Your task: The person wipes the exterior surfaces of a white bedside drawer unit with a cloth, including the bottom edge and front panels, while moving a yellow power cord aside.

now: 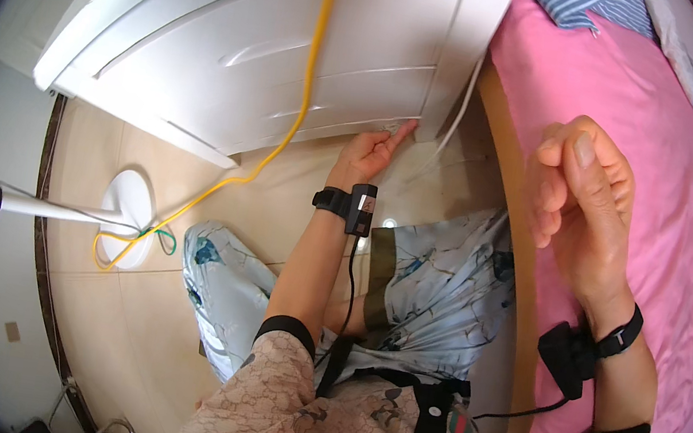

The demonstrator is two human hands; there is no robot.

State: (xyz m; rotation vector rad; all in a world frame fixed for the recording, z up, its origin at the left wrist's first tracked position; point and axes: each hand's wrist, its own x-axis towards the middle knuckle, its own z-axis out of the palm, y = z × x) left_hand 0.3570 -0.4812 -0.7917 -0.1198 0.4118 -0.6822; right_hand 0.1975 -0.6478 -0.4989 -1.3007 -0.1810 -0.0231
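Observation:
My left hand [364,158] reaches down to the bottom edge of a white chest of drawers [272,53]. Its fingers press a small, pale, crumpled thing [390,128], maybe a bit of cloth, against the lowest drawer's lower right corner. Most of that thing is hidden by the fingers. Raised beside the bed, my right hand [586,199] is loosely closed, thumb against the curled fingers, and nothing shows in it. Black devices are strapped to both wrists, each with a cable.
A yellow cable [301,111] hangs in front of the drawers and runs to a white round fan base [129,206] on the tiled floor. A white cord [465,109] drops between the drawers and the pink-covered bed [678,158]. Striped fabric [567,0] lies on the bed.

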